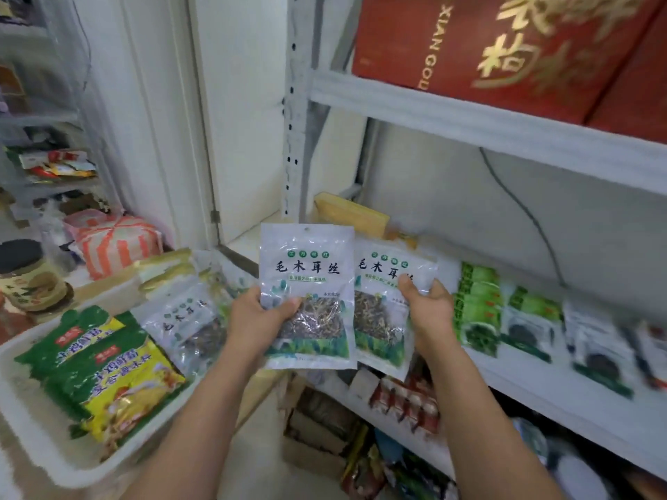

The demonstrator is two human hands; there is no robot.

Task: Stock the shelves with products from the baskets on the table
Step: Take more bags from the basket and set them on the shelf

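Observation:
My left hand [254,319] grips a clear packet of dried shredded fungus [306,276] by its left edge, thumb across the front. My right hand [427,306] grips a second, matching packet [382,283] by its right side, partly tucked behind the first. Both packets stand upright in front of the white shelf [534,395]. To the left, a white basket [32,424] holds another such packet [187,319] and green-and-yellow seasoning bags [108,373].
Green and clear packets [505,319] lie in a row along the middle shelf. Red boxes [505,48] fill the upper shelf. Cartons and bags sit on the lower level [404,402]. A dark-lidded jar [29,276] and a striped bundle [115,243] stand at far left.

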